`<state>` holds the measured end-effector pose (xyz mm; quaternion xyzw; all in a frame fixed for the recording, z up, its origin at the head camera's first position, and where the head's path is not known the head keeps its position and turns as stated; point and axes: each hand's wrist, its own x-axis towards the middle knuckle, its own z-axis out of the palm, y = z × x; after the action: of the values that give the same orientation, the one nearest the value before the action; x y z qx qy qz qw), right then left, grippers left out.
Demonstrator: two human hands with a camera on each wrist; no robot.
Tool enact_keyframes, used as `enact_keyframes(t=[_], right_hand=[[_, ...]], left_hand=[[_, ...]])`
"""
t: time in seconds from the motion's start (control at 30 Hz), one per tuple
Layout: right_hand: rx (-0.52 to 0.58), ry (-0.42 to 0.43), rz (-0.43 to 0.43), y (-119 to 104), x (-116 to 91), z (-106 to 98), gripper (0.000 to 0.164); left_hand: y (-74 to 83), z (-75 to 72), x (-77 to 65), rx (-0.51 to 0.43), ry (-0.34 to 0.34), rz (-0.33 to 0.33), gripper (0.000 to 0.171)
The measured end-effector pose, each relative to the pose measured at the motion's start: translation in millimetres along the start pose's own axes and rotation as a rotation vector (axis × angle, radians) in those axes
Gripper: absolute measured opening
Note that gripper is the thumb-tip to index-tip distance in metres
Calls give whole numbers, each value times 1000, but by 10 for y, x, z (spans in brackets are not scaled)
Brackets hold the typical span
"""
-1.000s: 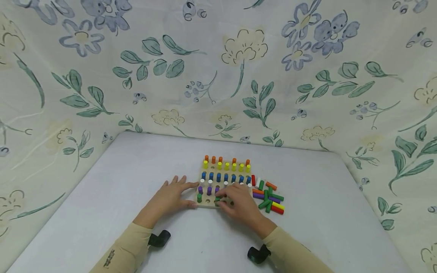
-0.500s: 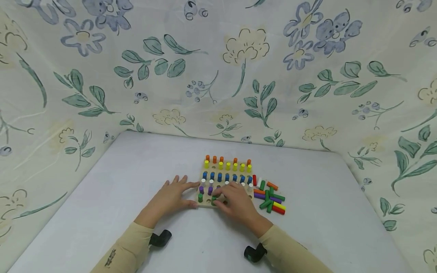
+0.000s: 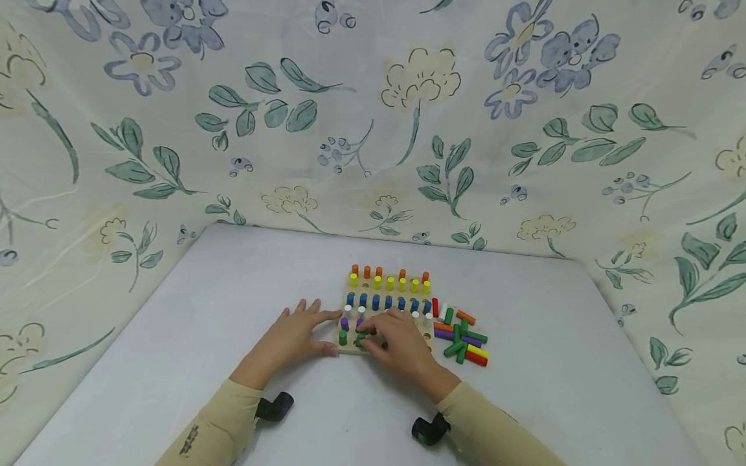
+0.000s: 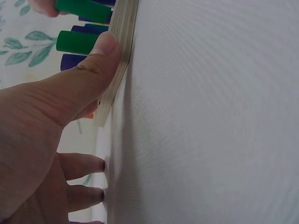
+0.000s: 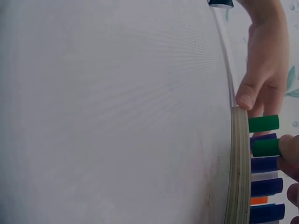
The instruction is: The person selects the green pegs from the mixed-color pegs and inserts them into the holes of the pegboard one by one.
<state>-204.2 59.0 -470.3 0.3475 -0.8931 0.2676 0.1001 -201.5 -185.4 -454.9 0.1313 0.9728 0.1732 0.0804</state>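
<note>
A wooden pegboard carries rows of upright coloured pegs. My left hand lies at its left side, thumb against the edge near the front corner and the other fingers spread over the table. Between thumb and fingertips, my right hand pinches a green peg upright at the second hole of the front row. Another green peg stands in the corner hole to its left. Purple pegs fill part of the row behind. My right hand covers some of the board's middle.
Loose pegs in green, purple, red, yellow, orange and white lie in a pile at the board's right. White, blue, yellow and orange pegs stand in the rear rows. A floral cloth hangs behind the white table.
My right hand has shifted left along the front row with the green peg, from about the third hole to the second. My left hand keeps its place at the board's edge.
</note>
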Motion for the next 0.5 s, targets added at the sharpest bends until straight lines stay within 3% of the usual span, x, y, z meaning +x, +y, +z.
enact_keyframes(t=[0.5], right_hand=[[-67,-22,-23,-6,26,28,19]], left_hand=[[6,-13,11,-1,-14,-14,78]])
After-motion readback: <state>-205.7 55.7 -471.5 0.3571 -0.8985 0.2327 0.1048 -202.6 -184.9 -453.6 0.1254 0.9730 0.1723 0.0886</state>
